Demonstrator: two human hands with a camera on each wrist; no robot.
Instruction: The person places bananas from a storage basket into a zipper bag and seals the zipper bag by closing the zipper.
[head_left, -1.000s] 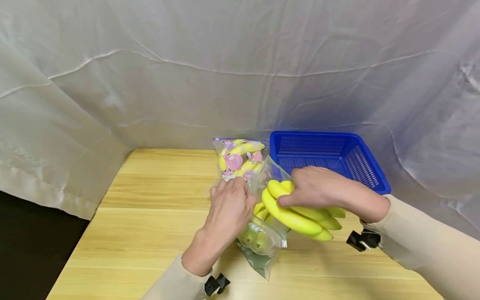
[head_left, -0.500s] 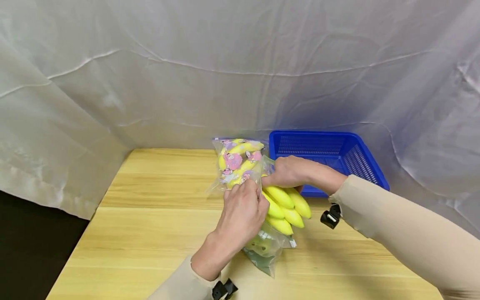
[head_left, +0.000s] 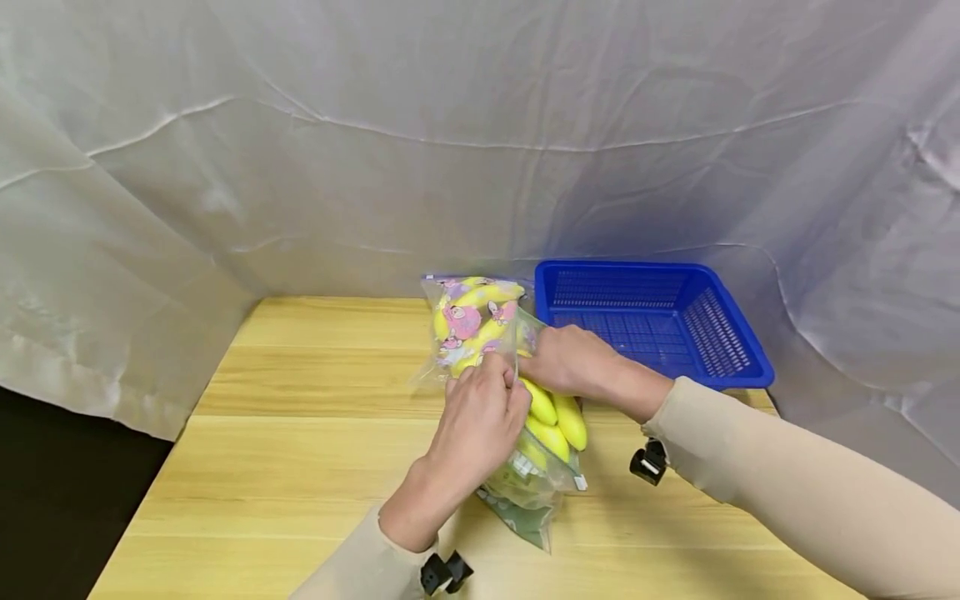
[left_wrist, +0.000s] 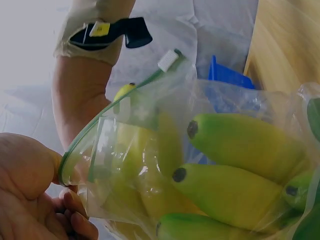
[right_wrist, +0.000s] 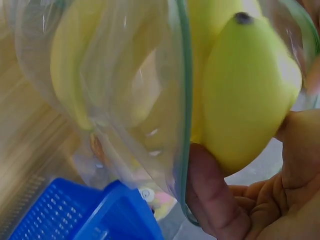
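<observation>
A clear zip bag (head_left: pixel 536 521) with a green seal strip stands at the table's middle, several greenish bananas (left_wrist: pixel 230 195) inside it. My left hand (head_left: pixel 480 421) pinches its rim on the left side. In my right hand (head_left: pixel 573 362) is a bunch of yellow bananas (head_left: pixel 551 421), held at the bag's mouth. The right wrist view shows a banana (right_wrist: pixel 247 90) of that bunch just inside the green rim (right_wrist: pixel 184 100), with fingers (right_wrist: pixel 212 195) curled under it. Most of the right fingertips are hidden in the head view.
Behind the left hand lies a second zip bag (head_left: pixel 465 321) with pink cartoon prints and bananas in it. A blue plastic basket (head_left: pixel 738 321) sits at the back right, close beyond the right hand. Grey cloth (head_left: pixel 375 192) walls the wooden table (head_left: pixel 300 458).
My right hand has swung the banana bunch leftward and turned it, and the bunch has sunk into the bag's mouth. The left hand has shifted slightly right, still gripping the rim.
</observation>
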